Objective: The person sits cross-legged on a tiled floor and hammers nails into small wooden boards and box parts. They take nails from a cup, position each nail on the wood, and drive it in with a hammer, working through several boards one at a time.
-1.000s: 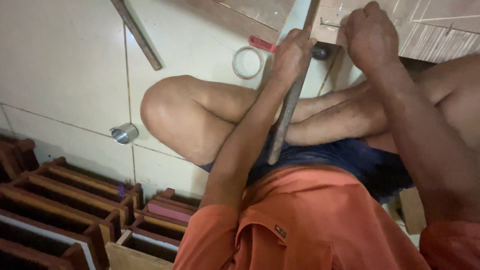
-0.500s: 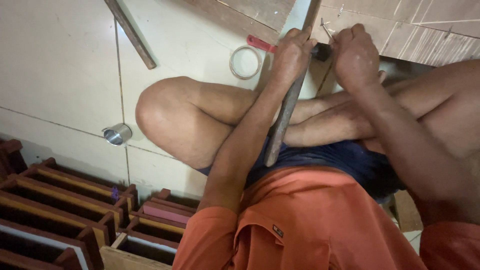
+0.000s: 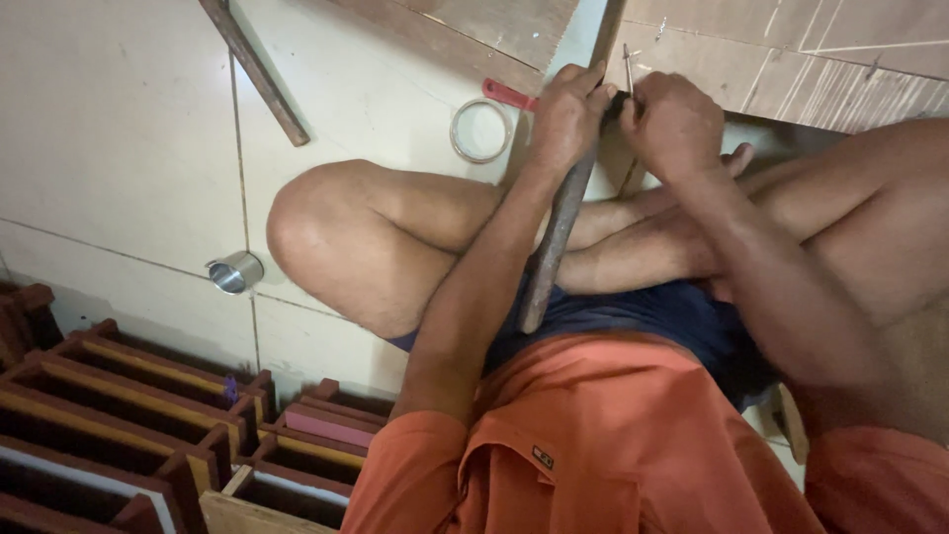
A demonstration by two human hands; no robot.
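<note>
Left hand (image 3: pixel 565 111) grips a hammer (image 3: pixel 554 237), handle pointing down toward the body; right hand (image 3: pixel 672 124) pinches an upright nail (image 3: pixel 628 71).

One head camera looks steeply down, close over lap and floor (image 3: pixel 119 148).

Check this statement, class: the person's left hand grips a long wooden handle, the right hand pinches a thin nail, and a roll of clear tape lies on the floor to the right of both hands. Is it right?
One detail is wrong. In the head view the roll of clear tape lies to the left of both hands, not the right. The left hand does grip the long wooden handle, and the right hand pinches the thin nail.
</note>
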